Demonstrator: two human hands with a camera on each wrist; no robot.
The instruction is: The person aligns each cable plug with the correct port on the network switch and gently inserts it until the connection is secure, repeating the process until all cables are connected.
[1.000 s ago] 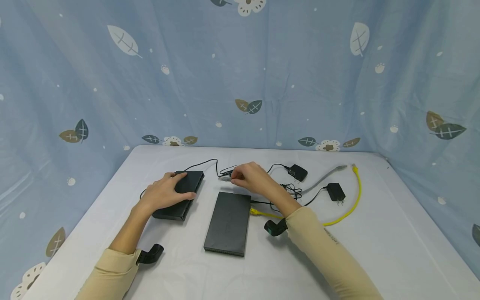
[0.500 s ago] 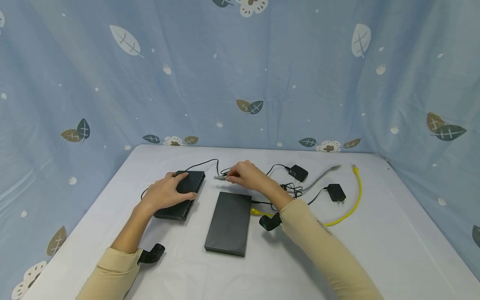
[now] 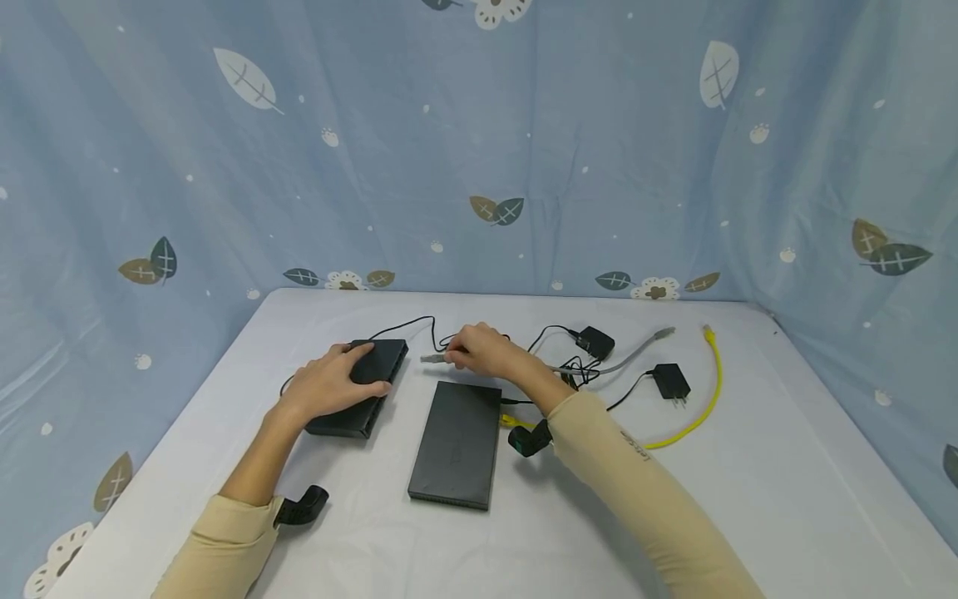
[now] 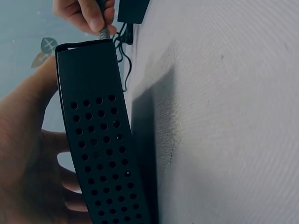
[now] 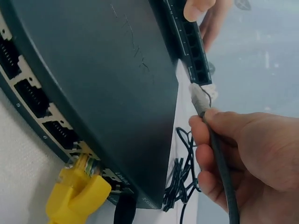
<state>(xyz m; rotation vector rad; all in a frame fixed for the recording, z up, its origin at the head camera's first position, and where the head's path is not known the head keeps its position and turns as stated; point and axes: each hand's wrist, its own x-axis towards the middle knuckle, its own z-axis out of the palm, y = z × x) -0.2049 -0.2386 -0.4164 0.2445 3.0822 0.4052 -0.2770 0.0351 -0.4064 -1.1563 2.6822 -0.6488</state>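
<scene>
Near the left side of the table lies a black network switch (image 3: 383,364). My left hand (image 3: 329,388) holds it from above, the thumb over its right edge. Its perforated end fills much of the left wrist view. Between thumb and fingers, my right hand (image 3: 482,351) pinches a grey Ethernet cable (image 3: 632,356) close behind its plug (image 5: 198,97). That plug points left at the switch's row of ports (image 5: 191,39), with a small gap visible in the head view.
A second black network switch (image 3: 456,445) lies mid-table, a yellow Ethernet cable (image 3: 714,374) and a black power lead plugged into its right side. Two black power adapters (image 3: 595,343) with tangled cords lie behind and to the right. A patterned blue curtain (image 3: 479,150) hangs behind.
My right hand has moved left with the grey cable, bringing the plug nearer the left switch. The cable's far end has been drawn left too. My left hand keeps its place.
</scene>
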